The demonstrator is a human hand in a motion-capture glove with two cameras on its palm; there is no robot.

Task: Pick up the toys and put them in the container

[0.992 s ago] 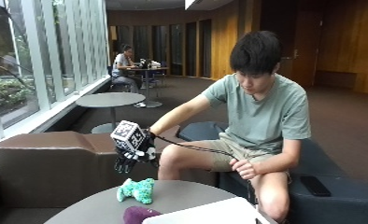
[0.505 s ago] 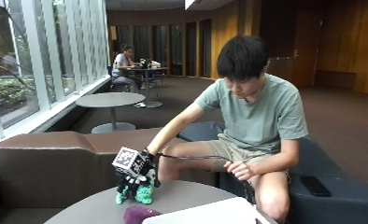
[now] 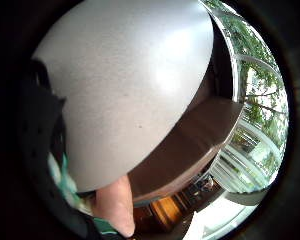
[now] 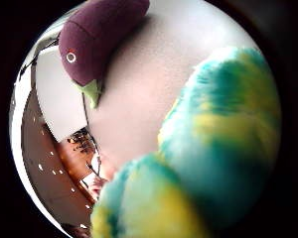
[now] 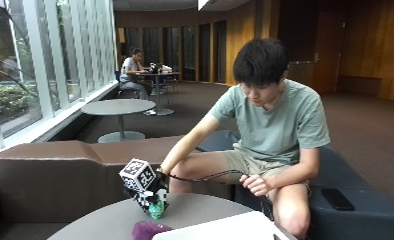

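round grey table point(image 5: 203, 212) with toys and a container

on its top lie a purple plush toy point(image 5: 147, 230), just beside the white container point(image 5: 223, 230) at the near edge, and a green-and-yellow plush toy point(image 5: 157, 209) a little farther in.

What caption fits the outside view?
Gloved hand grips green toy on table, purple toy beside white container.

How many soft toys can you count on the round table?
2. A green and yellow plush toy sits under the gloved right hand; a purple plush toy lies beside the white container. Others may be hidden.
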